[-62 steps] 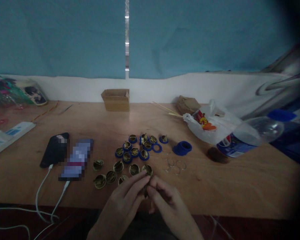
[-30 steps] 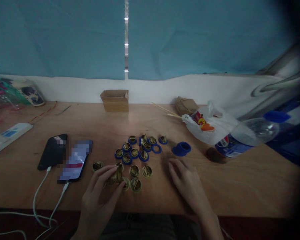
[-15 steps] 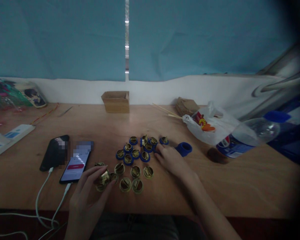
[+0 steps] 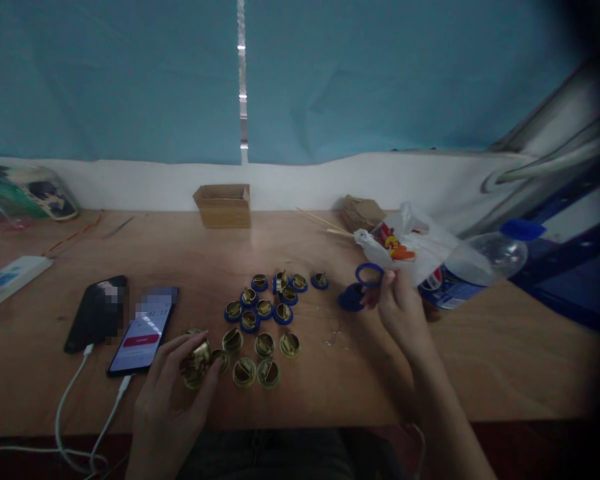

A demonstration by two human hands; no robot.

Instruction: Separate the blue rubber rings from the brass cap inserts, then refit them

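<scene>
My left hand [image 4: 167,400] is curled around a shiny brass round cap [image 4: 201,355] at the left of a group of brass pieces, thumb and fingers on either side of it. More brass caps with a bar across the hollow, such as one brass cap [image 4: 265,345], lie just to the right. Behind them sit several caps with blue rings around their edges, among them a blue-ringed cap [image 4: 283,313]. Raised over the table, my right hand [image 4: 404,310] pinches a thin blue ring [image 4: 359,276]. Beneath it stands a blue stack, apparently of rings [image 4: 350,300].
Two phones, a black phone [image 4: 97,313] and a lit phone [image 4: 143,337], lie on the left with white cables. A cardboard box [image 4: 225,213] stands at the back. At right are a plastic bag [image 4: 430,250] and a Pepsi bottle [image 4: 460,283].
My right hand has moved right and up from the blue-ringed caps and now holds a blue ring above the blue stack. My left hand stays on the brass cap. The view has shifted slightly.
</scene>
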